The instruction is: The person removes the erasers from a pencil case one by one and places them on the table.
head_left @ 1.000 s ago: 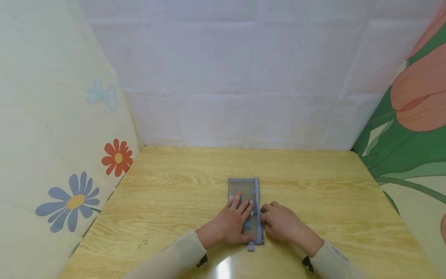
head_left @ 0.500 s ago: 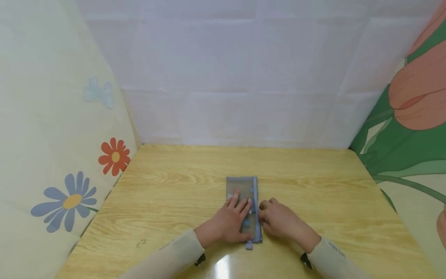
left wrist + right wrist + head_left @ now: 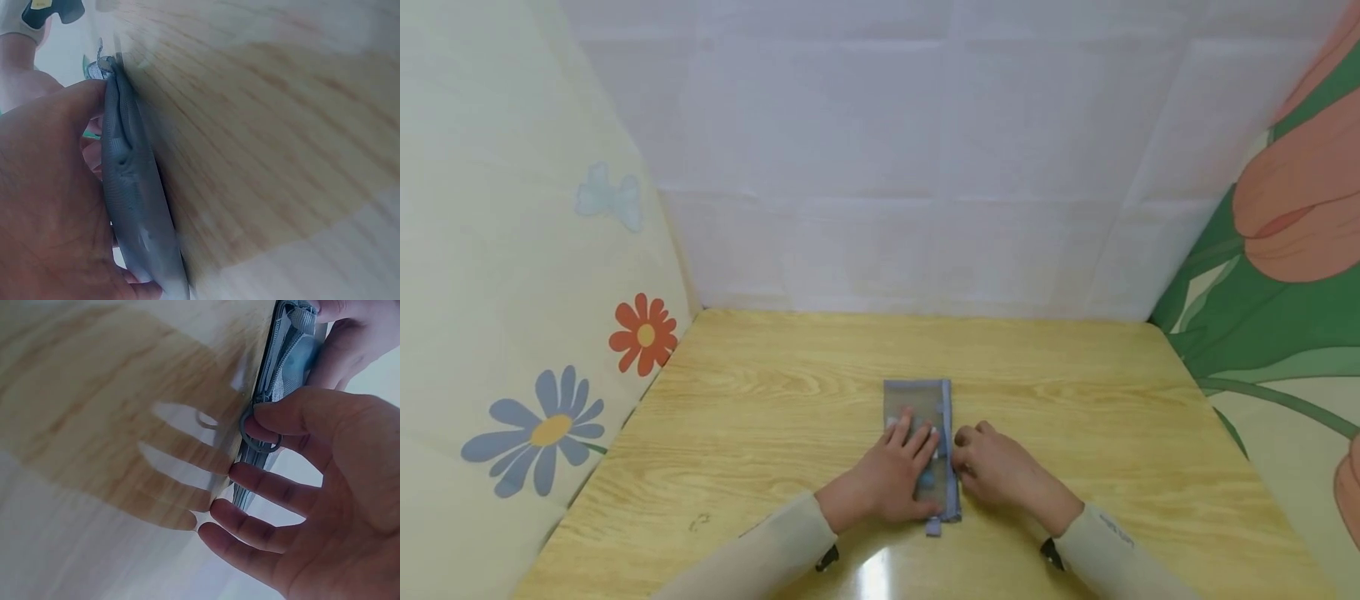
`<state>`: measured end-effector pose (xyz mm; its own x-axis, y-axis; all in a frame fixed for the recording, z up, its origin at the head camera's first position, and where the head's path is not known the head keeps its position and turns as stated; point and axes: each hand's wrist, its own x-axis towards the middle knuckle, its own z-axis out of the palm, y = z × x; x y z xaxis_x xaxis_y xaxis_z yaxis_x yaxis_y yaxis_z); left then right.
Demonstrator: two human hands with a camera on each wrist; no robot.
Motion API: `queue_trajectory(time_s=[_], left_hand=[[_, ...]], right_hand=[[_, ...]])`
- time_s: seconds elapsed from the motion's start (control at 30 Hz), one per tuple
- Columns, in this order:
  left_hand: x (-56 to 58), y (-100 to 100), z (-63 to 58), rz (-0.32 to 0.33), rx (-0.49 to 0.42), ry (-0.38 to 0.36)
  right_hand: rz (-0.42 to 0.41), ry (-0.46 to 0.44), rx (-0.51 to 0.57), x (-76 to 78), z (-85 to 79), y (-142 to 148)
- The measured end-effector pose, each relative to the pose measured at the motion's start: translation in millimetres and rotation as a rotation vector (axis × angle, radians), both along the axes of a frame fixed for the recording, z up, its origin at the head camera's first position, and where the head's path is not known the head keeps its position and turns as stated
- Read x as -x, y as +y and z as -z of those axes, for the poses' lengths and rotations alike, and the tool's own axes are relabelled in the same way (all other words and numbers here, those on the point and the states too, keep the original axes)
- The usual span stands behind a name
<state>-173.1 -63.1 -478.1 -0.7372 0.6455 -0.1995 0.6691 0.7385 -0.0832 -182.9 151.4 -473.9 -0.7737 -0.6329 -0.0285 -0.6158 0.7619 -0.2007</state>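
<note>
A grey-blue mesh zipper pouch point(image 3: 917, 396) lies flat on the table, its zipper edge facing right. My left hand point(image 3: 887, 479) rests on top of it with fingers spread, the thumb near the pouch's close end. Blue and white contents show dimly through the mesh, partly covered by that hand. At the zipper edge, my right hand point(image 3: 1003, 471) pinches the round ring pull point(image 3: 265, 449) between thumb and index finger, the other fingers loosely bent at the tabletop. Between the slider and the close end, the zipper teeth point(image 3: 281, 362) stand parted. A fabric tab point(image 3: 933, 527) sticks out at that end.
The wood-grain table point(image 3: 775, 417) extends around the pouch. A white sheet point(image 3: 880, 167) hangs behind it, and flower-printed cloths point(image 3: 497, 275) stand at both sides. Light glares off the table's front.
The whole scene has shifted slightly left in the head view. Both hands keep nearly the same places on the pouch and its zipper edge.
</note>
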Motion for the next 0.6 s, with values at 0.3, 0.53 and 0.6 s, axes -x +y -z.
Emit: queue_trajectory(time_s=[0.3,0.53,0.6], left_hand=[[0.5,1.7,2.3,0.005,0.007,0.001],[0.8,0.9,2.4,-0.007,0.005,-0.013],[0.7,0.5,2.4,-0.008,0.000,-0.016]], right_hand=[[0.011,0.012,-0.007,0.0,1.1,1.3],[0.017,0.026,-0.010,0.1,2.4,-0.5],[0.023,0.020,-0.013,-0.2,2.7,-1.0]])
